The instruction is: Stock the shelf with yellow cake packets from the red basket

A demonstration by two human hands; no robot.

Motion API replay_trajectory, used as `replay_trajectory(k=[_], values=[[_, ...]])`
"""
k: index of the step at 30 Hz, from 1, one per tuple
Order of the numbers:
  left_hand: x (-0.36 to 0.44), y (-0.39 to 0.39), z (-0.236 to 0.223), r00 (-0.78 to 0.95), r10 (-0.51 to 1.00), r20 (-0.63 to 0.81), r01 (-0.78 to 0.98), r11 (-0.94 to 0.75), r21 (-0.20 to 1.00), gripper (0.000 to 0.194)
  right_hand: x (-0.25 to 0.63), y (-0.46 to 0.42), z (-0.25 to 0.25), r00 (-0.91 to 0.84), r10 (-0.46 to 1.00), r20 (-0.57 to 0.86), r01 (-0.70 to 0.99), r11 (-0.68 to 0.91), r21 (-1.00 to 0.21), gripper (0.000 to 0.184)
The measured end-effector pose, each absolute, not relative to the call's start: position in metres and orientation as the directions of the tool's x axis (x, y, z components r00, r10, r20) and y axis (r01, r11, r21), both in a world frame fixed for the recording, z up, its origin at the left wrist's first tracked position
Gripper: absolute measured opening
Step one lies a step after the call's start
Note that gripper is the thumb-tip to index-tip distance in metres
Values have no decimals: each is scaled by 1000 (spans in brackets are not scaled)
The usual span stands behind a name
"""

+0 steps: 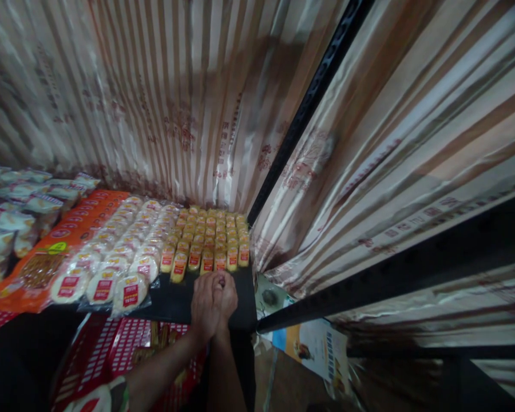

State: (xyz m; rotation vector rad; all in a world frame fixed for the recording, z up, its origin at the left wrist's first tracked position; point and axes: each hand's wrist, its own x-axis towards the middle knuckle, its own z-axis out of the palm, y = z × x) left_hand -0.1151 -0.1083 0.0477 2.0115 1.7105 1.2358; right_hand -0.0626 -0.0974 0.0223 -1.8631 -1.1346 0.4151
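My left hand (203,302) and my right hand (227,297) are pressed together above the front edge of a black shelf (171,300). Both are closed, with the fingers folded against each other. Anything between them is hidden. Just beyond my fingertips stand rows of small yellow wrapped snack cakes (194,257) with red labels. Left of these lie rows of round white wrapped crackers (100,286), also with red labels.
An orange snack bag (51,252) and several clear-and-white bags (30,200) fill the left. Below the shelf is a red plastic basket (107,349) with packets inside. A black upright post (300,120) and striped plastic sheeting (189,114) border the shelf. A cardboard box (313,349) lies lower right.
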Motion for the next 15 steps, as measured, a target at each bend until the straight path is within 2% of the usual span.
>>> replay_trajectory(k=[11,15], values=[[-117,-101,44,7,907,421,636,-329,698,34,-59,-92,11,487,843,228,499,-55,-865,26],[-118,-101,45,-4,910,414,607,-327,724,33,-60,-91,7,497,833,242,526,-67,-848,25]])
